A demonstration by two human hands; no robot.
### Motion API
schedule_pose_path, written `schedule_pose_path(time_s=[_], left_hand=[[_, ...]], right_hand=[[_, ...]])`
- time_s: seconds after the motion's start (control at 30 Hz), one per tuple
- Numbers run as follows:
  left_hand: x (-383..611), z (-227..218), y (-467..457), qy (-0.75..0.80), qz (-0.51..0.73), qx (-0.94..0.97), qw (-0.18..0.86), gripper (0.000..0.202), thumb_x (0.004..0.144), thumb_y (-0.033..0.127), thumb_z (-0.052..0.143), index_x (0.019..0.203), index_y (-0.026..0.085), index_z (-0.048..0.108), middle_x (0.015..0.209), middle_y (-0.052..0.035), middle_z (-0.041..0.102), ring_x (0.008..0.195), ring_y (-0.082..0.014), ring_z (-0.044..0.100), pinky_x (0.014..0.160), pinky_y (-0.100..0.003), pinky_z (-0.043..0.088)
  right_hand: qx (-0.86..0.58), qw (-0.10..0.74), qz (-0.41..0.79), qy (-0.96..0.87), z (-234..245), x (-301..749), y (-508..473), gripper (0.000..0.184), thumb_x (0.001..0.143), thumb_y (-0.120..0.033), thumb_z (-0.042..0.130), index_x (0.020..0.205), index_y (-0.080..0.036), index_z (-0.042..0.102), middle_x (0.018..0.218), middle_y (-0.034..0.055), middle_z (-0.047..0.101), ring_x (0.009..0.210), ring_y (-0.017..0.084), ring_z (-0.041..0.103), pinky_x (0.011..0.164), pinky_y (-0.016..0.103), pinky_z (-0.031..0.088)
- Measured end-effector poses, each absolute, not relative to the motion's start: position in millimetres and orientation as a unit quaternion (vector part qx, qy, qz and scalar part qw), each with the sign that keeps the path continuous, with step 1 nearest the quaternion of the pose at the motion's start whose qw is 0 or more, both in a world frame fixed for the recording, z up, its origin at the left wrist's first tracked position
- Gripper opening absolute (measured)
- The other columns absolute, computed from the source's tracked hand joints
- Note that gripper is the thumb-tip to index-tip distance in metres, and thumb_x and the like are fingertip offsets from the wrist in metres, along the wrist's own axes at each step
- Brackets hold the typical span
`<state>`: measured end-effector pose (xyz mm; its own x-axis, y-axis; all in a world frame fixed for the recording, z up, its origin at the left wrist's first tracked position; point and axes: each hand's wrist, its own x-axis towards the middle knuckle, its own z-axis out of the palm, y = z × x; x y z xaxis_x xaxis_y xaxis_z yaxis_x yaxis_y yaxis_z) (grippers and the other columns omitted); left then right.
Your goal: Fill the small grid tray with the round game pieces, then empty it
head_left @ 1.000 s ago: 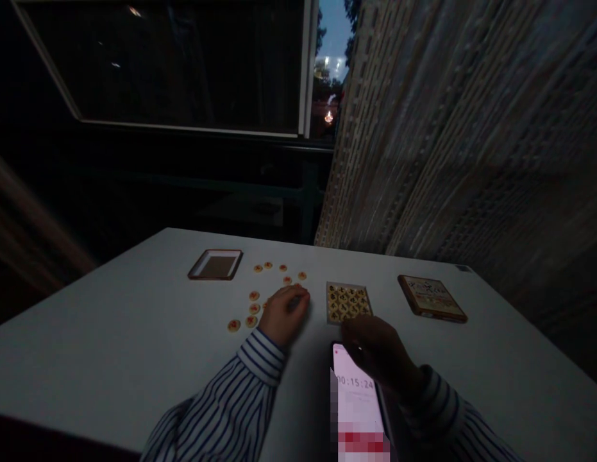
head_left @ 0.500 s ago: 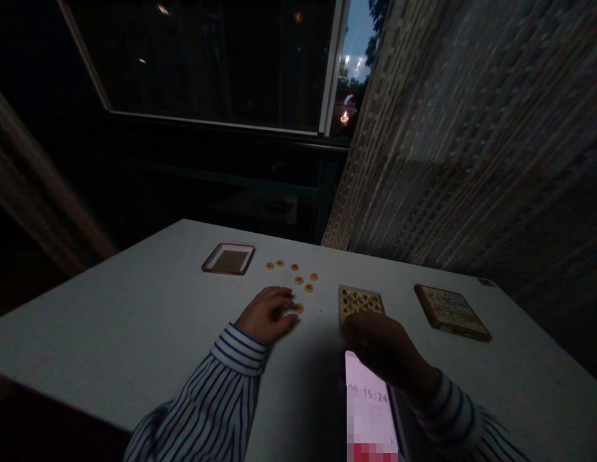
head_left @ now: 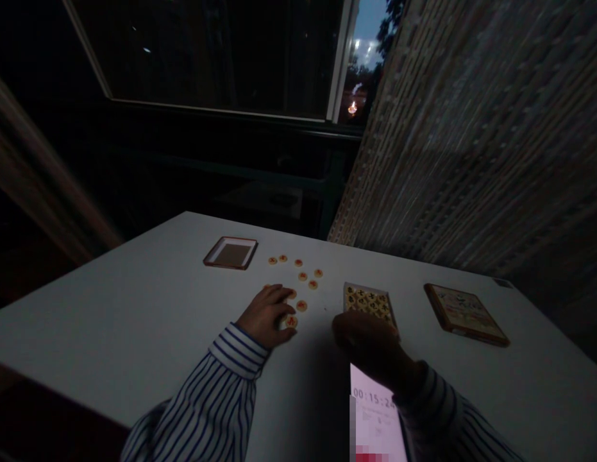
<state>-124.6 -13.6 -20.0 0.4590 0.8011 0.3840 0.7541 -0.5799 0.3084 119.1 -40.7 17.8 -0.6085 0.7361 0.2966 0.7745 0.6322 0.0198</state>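
Left hand (head_left: pixel 263 317): fingers (head_left: pixel 285 308) spread and curled, palm down, low over the counter (head_left: pixel 134 321). One red piece (head_left: pixel 291 322) is framed between thumb and index finger; contact can't be confirmed. A second is seen right at the fingertips, a third just beyond them to the right. Another is mostly covered, only an edge shown behind the knuckles. Remaining red pieces are scattered farther out, toward the far edge.

Right hand (head_left: pixel 370 341): held over the near edge of the box (head_left: pixel 347 301) of black pieces (head_left: pixel 371 296), partly above the phone (head_left: pixel 378 417). Fingers bent and in shadow; whether anything is gripped can't be told.

Counter is white, dimly lit. An open tray (head_left: pixel 231 253) is placed at far left, a printed case (head_left: pixel 466 314) at right, a small dark item (head_left: pixel 502 283) near the far right corner. Phone is lit with a timer; its lower part is pixelated. Behind: window (head_left: pixel 206 58), mostly dark, with a strip of dusk sky at its right; curtain (head_left: pixel 471 141) hung on the right.

Count: nine red pieces clearly seen, plus the covered one. Black pieces: four in the far row, total hidden by the hand. One box, one tray, one case, one phone.
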Motion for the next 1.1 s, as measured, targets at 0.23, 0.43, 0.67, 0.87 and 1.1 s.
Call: schedule_pose_path(time_s=[0.23, 0.43, 0.67, 0.87, 1.1], left_hand=[[-125.6, -25.6, -13.2, 0.464, 0.248, 0.85, 0.021, 0.035, 0.058, 0.033, 0.066, 0.091, 0.02, 0.068, 0.123, -0.0115, 0.052, 0.119, -0.0333, 0.038, 0.1, -0.05, 0.031], [-124.9, -26.4, -14.4, 0.467, 0.254, 0.847, 0.011, 0.035, 0.059, 0.032, 0.065, 0.091, 0.019, 0.069, 0.122, -0.0126, 0.05, 0.119, -0.0336, 0.036, 0.1, -0.05, 0.032], [-125.1, -27.2, -14.7, 0.467, 0.245, 0.85, 0.008, 0.032, 0.06, 0.032, 0.064, 0.089, 0.019, 0.07, 0.122, -0.0125, 0.05, 0.119, -0.0334, 0.037, 0.1, -0.048, 0.032], [-125.0, -27.3, -14.7, 0.467, 0.243, 0.85, 0.004, 0.03, 0.062, 0.031, 0.062, 0.088, 0.02, 0.07, 0.122, -0.0112, 0.05, 0.119, -0.0328, 0.037, 0.1, -0.048, 0.032], [-124.8, -27.0, -13.0, 0.451, 0.252, 0.856, 0.0, 0.027, 0.062, 0.029, 0.061, 0.086, 0.02, 0.069, 0.12, -0.0103, 0.052, 0.116, -0.0311, 0.04, 0.099, -0.048, 0.033]], right_hand=[[-0.413, 0.135, -0.048, -0.899, 16.7, 118.1, -42.1, 0.022, 0.084, -0.019, 0.036, 0.068, -0.017, 0.05, 0.064, 0.0013, 0.052, 0.057, 0.01, 0.042, 0.054, 0.026, 0.024], [-0.402, 0.14, -0.057, -0.903, 13.3, 119.8, -42.3, 0.021, 0.086, -0.02, 0.036, 0.069, -0.017, 0.05, 0.064, 0.0006, 0.052, 0.058, 0.011, 0.042, 0.055, 0.027, 0.024], [-0.401, 0.13, -0.055, -0.905, 11.6, 120.5, -41.6, 0.02, 0.086, -0.022, 0.036, 0.071, -0.018, 0.049, 0.064, 0.0002, 0.051, 0.058, 0.011, 0.041, 0.054, 0.027, 0.024], [-0.401, 0.128, -0.051, -0.906, 12.5, 120.1, -41.4, 0.019, 0.086, -0.021, 0.036, 0.072, -0.018, 0.049, 0.065, 0.0, 0.051, 0.058, 0.01, 0.041, 0.054, 0.027, 0.024], [-0.398, 0.136, -0.044, -0.906, 13.2, 119.8, -42.1, 0.02, 0.085, -0.021, 0.037, 0.071, -0.017, 0.05, 0.065, 0.0006, 0.052, 0.059, 0.01, 0.041, 0.055, 0.027, 0.025]])
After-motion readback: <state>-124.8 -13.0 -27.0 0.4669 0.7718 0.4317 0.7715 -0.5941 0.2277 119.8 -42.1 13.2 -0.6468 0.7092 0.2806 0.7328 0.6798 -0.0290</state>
